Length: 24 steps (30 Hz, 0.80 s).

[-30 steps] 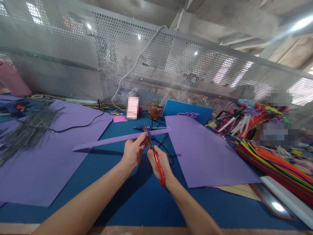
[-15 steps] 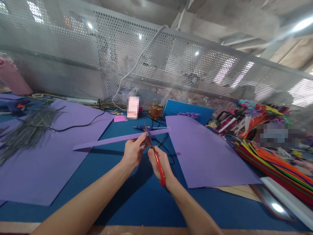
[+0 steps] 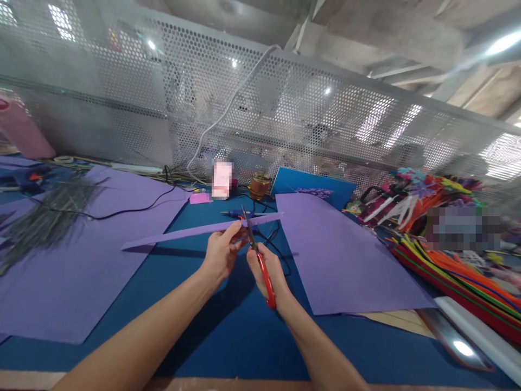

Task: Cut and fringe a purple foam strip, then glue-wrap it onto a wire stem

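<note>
Between thumb and fingers, my left hand (image 3: 223, 250) pinches a long, narrow strip of purple paper (image 3: 183, 233). The strip's left end slants down over a purple sheet, and its right end points toward another sheet. My right hand (image 3: 268, 271) is wrapped round red-handled scissors (image 3: 265, 277). Their dark blades lie across the strip just right of my left thumb; I cannot tell whether the paper is cut there. Behind the strip a blue glue gun or similar tool (image 3: 236, 213) lies on the blue table (image 3: 232, 336), partly hidden.
Purple sheets (image 3: 345, 255) lie right and left, with thin grey-green stems (image 3: 52, 217) on the left one. Colourful pipe cleaners (image 3: 459, 271) are piled at the right. A black cable (image 3: 134, 210) crosses the left sheet. A perforated metal panel (image 3: 244, 119) stands behind, and a pink bottle (image 3: 24, 127) far left.
Almost nothing differs. The scissors and my hands keep nearly the same place at the strip, with only a slight shift of the fingers and of the view.
</note>
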Each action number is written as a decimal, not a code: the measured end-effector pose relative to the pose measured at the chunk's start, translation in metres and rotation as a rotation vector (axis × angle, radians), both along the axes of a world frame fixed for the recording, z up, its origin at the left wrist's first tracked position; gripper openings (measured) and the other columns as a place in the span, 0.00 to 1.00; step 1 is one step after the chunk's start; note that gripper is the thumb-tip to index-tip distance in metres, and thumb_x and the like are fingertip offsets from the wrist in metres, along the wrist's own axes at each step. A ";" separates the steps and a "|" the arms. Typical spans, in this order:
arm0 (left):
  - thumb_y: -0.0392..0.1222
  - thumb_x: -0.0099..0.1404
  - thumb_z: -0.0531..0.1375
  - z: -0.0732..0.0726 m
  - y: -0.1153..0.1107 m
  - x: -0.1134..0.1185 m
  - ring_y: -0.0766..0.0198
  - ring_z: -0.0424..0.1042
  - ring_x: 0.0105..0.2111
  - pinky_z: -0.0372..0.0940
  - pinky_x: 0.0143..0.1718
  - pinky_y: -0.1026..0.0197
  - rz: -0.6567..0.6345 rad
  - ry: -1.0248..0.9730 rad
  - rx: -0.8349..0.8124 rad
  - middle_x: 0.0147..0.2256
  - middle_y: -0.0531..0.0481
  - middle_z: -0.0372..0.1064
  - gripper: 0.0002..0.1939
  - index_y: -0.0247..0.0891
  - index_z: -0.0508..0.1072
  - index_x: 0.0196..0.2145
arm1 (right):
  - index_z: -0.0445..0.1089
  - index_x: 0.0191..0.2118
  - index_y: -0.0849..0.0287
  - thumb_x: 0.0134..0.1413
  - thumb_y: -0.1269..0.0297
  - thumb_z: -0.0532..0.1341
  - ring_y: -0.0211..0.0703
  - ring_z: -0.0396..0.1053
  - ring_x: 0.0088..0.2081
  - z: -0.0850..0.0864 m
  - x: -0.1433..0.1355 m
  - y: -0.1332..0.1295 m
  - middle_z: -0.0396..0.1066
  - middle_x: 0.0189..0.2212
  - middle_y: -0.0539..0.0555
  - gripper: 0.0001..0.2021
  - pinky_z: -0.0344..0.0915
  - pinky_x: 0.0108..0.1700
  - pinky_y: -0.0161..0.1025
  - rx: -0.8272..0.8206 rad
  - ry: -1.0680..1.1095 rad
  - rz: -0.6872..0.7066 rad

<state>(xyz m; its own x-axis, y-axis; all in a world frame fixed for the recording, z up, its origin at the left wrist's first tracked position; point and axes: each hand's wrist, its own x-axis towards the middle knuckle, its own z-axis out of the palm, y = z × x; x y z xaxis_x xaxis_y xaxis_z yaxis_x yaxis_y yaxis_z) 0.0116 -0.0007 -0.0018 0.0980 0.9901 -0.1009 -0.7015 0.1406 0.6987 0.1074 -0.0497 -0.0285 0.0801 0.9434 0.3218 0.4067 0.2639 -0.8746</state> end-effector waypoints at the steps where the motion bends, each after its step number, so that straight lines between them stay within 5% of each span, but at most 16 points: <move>1: 0.41 0.36 0.69 0.000 0.001 0.000 0.67 0.68 0.22 0.63 0.28 0.63 0.004 0.004 0.001 0.19 0.50 0.69 0.13 0.32 0.72 0.19 | 0.59 0.27 0.59 0.50 0.47 0.51 0.32 0.50 0.19 -0.001 0.001 0.001 0.54 0.17 0.45 0.18 0.50 0.21 0.31 0.002 0.005 0.011; 9: 0.42 0.36 0.69 0.003 0.001 0.000 0.68 0.66 0.22 0.61 0.24 0.64 0.058 0.010 0.048 0.19 0.51 0.67 0.13 0.31 0.71 0.18 | 0.58 0.37 0.59 0.45 0.40 0.51 0.32 0.52 0.18 -0.005 0.003 0.002 0.57 0.19 0.46 0.25 0.51 0.20 0.31 -0.006 0.105 0.199; 14: 0.41 0.36 0.69 0.006 -0.001 0.002 0.69 0.66 0.22 0.62 0.25 0.65 0.075 -0.001 0.036 0.19 0.50 0.67 0.13 0.31 0.72 0.18 | 0.59 0.38 0.60 0.44 0.42 0.54 0.35 0.58 0.21 -0.001 0.002 0.001 0.63 0.22 0.49 0.25 0.56 0.23 0.33 0.007 0.038 0.162; 24: 0.42 0.36 0.69 0.005 -0.006 0.004 0.68 0.67 0.23 0.62 0.27 0.64 0.038 0.022 0.032 0.20 0.50 0.68 0.14 0.30 0.73 0.20 | 0.63 0.35 0.62 0.50 0.48 0.53 0.33 0.53 0.19 -0.001 0.001 0.001 0.57 0.18 0.46 0.19 0.52 0.22 0.31 0.026 -0.008 0.054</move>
